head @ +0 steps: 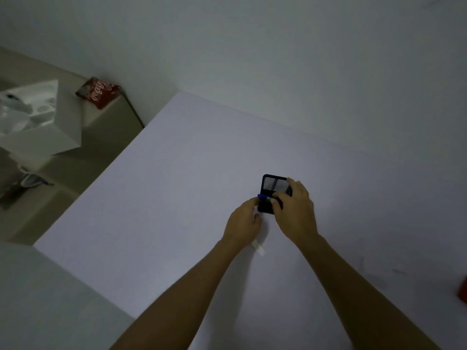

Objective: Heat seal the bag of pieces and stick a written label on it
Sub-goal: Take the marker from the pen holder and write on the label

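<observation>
Two hands meet over a small black mesh pen holder (274,188) standing out on the pale surface (177,198). The right hand (294,210) curls over the holder's near right side, its fingers (278,199) closed round the body of a blue pen (262,197) whose capped end pokes out to the left. The left hand (243,219) sits just beside the holder's lower left corner, fingers curled inward; whether they pinch the pen cap or only steady the holder I cannot tell, as the room is dim and the fingertips are hidden.

My judgement is that the step in hand is fetching the pen to write the label. To do it well, the holder should be kept from tipping while the pen is drawn out, and the cap pulled off in line with the barrel so the light mesh holder does not slide.

One small white strip (258,247), probably the label, lies flat on the surface just below the left wrist, near the hand but apart from the fingers of either hand. It will need flattening and holding down while it is written on. No bag of pieces or sealer shows in this view. Away to the left, off the surface, lie a white box (50,122) and a red packet (97,92).
</observation>
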The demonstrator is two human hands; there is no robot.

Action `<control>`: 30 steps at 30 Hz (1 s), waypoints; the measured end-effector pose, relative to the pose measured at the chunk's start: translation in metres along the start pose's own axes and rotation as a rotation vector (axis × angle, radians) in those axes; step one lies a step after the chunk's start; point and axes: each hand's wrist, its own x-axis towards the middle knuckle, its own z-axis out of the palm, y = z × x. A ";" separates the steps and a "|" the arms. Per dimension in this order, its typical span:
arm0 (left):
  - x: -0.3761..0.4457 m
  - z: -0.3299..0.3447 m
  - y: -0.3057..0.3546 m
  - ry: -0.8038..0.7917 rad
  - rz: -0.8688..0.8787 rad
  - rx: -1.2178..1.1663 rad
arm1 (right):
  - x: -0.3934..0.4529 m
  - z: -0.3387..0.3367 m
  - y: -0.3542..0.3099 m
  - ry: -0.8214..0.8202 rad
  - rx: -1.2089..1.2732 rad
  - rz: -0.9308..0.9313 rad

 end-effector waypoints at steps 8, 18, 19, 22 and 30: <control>0.005 -0.013 -0.001 -0.085 0.027 0.008 | 0.026 -0.005 -0.029 -0.323 -0.001 0.060; 0.005 -0.040 0.007 -0.143 0.019 0.030 | 0.021 -0.027 -0.030 -0.142 0.149 -0.044; 0.007 -0.049 0.012 -0.104 0.020 0.005 | 0.020 -0.040 -0.036 -0.073 0.252 -0.029; 0.011 -0.089 0.043 0.056 0.108 -0.142 | 0.016 -0.085 -0.060 -0.035 0.645 0.100; 0.000 -0.173 0.135 -0.202 0.216 -0.640 | -0.006 -0.152 -0.114 -0.373 1.398 0.328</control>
